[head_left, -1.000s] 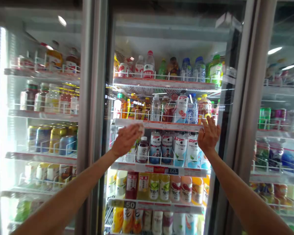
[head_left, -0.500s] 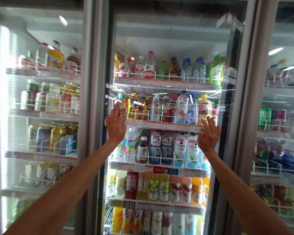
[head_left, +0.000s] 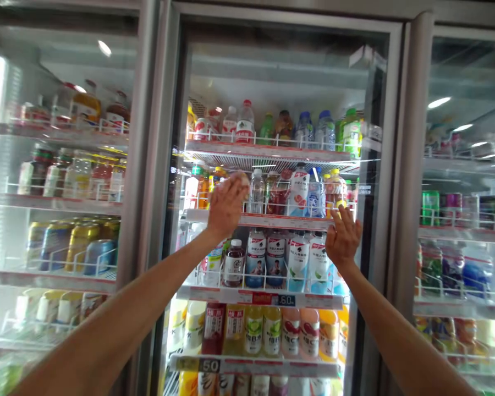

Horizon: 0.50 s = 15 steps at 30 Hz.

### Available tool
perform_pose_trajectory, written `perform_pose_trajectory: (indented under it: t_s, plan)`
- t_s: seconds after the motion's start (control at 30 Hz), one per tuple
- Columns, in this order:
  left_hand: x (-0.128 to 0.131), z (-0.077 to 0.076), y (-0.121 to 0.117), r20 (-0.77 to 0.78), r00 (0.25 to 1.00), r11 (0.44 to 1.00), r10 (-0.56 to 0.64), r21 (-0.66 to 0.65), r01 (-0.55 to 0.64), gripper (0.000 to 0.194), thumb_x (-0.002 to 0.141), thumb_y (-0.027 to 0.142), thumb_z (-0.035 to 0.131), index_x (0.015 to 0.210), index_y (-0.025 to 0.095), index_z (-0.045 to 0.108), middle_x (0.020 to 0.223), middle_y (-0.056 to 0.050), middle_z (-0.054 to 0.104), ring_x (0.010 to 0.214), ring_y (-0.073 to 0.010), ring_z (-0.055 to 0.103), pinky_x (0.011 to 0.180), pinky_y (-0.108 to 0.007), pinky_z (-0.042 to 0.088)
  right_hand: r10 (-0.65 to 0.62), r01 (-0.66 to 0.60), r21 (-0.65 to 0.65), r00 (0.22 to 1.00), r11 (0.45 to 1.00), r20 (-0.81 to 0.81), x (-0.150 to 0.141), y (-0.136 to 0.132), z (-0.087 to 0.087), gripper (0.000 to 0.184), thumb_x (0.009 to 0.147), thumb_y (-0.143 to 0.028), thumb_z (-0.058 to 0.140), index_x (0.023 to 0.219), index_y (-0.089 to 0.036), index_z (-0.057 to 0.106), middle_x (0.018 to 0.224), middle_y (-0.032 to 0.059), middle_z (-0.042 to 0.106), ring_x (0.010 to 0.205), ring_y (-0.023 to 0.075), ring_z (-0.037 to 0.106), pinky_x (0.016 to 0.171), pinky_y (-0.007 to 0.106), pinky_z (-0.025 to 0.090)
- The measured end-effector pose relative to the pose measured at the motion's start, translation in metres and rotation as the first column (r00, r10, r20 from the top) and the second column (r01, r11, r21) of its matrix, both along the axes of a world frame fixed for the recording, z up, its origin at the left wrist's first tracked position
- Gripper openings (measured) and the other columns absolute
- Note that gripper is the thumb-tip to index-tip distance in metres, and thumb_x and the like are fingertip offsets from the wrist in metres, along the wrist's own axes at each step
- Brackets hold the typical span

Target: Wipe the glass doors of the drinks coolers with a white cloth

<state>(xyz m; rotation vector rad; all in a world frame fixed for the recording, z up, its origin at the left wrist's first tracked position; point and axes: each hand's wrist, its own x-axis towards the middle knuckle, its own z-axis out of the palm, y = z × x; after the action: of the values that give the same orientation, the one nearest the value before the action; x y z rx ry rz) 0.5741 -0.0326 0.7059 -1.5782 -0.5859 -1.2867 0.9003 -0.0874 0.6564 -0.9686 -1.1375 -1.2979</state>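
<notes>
**Pale cloth point(head_left: 242, 182) under the left hand point(head_left: 227, 206), bare right hand point(head_left: 344, 235) at the glass door point(head_left: 313, 69)**

Just left of the frame's centre, the left hand holds the cloth, fingers stretched and lying together over it, probably so that it bears flat on the pane. The cloth looks soft and crumpled; most of it is hidden. Right of centre, the right hand grasps nothing: its fingers are slightly spread, seemingly resting on the glass for balance or to steady the door. Contact is hard to confirm.

The pane is smooth and reflective, set in a satiny metal frame point(head_left: 416, 165). Behind it, rounded plastic bottles point(head_left: 234, 267) stand in rows, labels forward, presumably for easy reading; thin white wire guards point(head_left: 309, 144) likely keep them from tipping. At left, shiny cylindrical cans point(head_left: 76, 245) fill a shelf.
</notes>
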Motion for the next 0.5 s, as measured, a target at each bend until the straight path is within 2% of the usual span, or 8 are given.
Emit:
perform_pose_trajectory:
  t_s: [0.03, 0.1, 0.17, 0.27, 0.33, 0.37, 0.43, 0.5]
  plan:
    - [0.008, -0.007, -0.003, -0.186, 0.982, 1.000, 0.004, 0.011, -0.002, 0.046, 0.088, 0.020, 0.037, 0.133, 0.026, 0.034, 0.140, -0.001, 0.037, 0.136, -0.0156, 0.019, 0.111, -0.042, 0.018, -0.003, 0.003, 0.000, 1.000, 1.000, -0.001, 0.000, 0.000, 0.000, 0.043, 0.083, -0.021, 0.038, 0.125, -0.022, 0.048, 0.133, 0.0086, 0.049, 0.129, 0.0202, 0.037, 0.105, 0.043, 0.024]
    - [0.021, -0.016, -0.009, -0.526, 0.851, 1.000, 0.017, 0.018, -0.009, 0.046, 0.087, 0.018, 0.039, 0.131, 0.030, 0.036, 0.139, 0.003, 0.040, 0.135, -0.0135, 0.022, 0.111, -0.040, 0.019, -0.003, 0.003, -0.005, 1.000, 1.000, -0.008, 0.000, 0.000, 0.000, 0.043, 0.083, -0.021, 0.038, 0.125, -0.022, 0.048, 0.133, 0.0082, 0.049, 0.129, 0.0203, 0.037, 0.105, 0.043, 0.024]
    - [0.024, -0.008, -0.011, -0.623, 0.782, 1.000, 0.015, -0.004, -0.022, 0.046, 0.086, 0.017, 0.038, 0.131, 0.030, 0.037, 0.139, 0.002, 0.039, 0.134, -0.0140, 0.023, 0.111, -0.040, 0.019, 0.001, -0.002, -0.012, 1.000, 1.000, -0.013, 0.001, 0.000, 0.000, 0.043, 0.083, -0.022, 0.037, 0.125, -0.023, 0.048, 0.133, 0.0080, 0.048, 0.129, 0.0204, 0.037, 0.105, 0.043, 0.025]
    - [0.022, 0.024, -0.007, -0.194, 0.981, 0.995, -0.013, -0.098, -0.006, 0.043, 0.088, 0.020, 0.035, 0.131, 0.025, 0.038, 0.140, -0.002, 0.037, 0.134, -0.0179, 0.024, 0.111, -0.043, 0.018, 0.006, -0.006, -0.011, 1.000, 1.000, -0.017, 0.001, 0.000, 0.000, 0.043, 0.083, -0.023, 0.038, 0.124, -0.023, 0.048, 0.134, 0.0078, 0.048, 0.128, 0.0202, 0.037, 0.105, 0.043, 0.025]
    - [0.027, 0.035, -0.005, 0.105, 0.994, 0.990, -0.017, -0.136, 0.031, 0.043, 0.089, 0.023, 0.033, 0.132, 0.021, 0.038, 0.141, -0.006, 0.035, 0.134, -0.0221, 0.022, 0.110, -0.046, 0.017, 0.005, -0.005, -0.001, 1.000, 1.000, -0.013, 0.001, 0.000, 0.000, 0.042, 0.083, -0.022, 0.039, 0.124, -0.023, 0.049, 0.133, 0.0082, 0.048, 0.128, 0.0203, 0.038, 0.105, 0.042, 0.025]
    - [0.033, 0.033, -0.006, 0.127, 0.992, 0.990, -0.020, -0.135, 0.038, 0.044, 0.089, 0.023, 0.033, 0.132, 0.020, 0.037, 0.142, -0.006, 0.035, 0.135, -0.0230, 0.021, 0.110, -0.047, 0.016, 0.005, -0.004, 0.003, 1.000, 1.000, -0.011, 0.001, -0.001, 0.000, 0.042, 0.083, -0.022, 0.039, 0.124, -0.023, 0.049, 0.133, 0.0084, 0.048, 0.128, 0.0203, 0.038, 0.105, 0.042, 0.025]
    - [0.047, 0.019, -0.010, -0.120, 0.992, 0.995, -0.031, -0.094, 0.020, 0.045, 0.089, 0.020, 0.034, 0.133, 0.024, 0.035, 0.141, -0.003, 0.036, 0.135, -0.0205, 0.020, 0.110, -0.046, 0.016, 0.005, -0.005, 0.005, 1.000, 1.000, -0.008, 0.000, -0.001, 0.000, 0.042, 0.083, -0.021, 0.039, 0.124, -0.022, 0.049, 0.133, 0.0085, 0.048, 0.128, 0.0203, 0.039, 0.105, 0.042, 0.025]
    - [0.057, 0.003, -0.014, -0.496, 0.868, 0.999, -0.022, -0.032, 0.008, 0.048, 0.087, 0.018, 0.037, 0.134, 0.028, 0.033, 0.141, 0.001, 0.037, 0.135, -0.0160, 0.021, 0.111, -0.041, 0.016, 0.004, -0.004, -0.002, 1.000, 1.000, -0.012, 0.000, -0.001, 0.000, 0.043, 0.083, -0.021, 0.038, 0.124, -0.022, 0.048, 0.133, 0.0082, 0.048, 0.128, 0.0202, 0.039, 0.105, 0.043, 0.025]
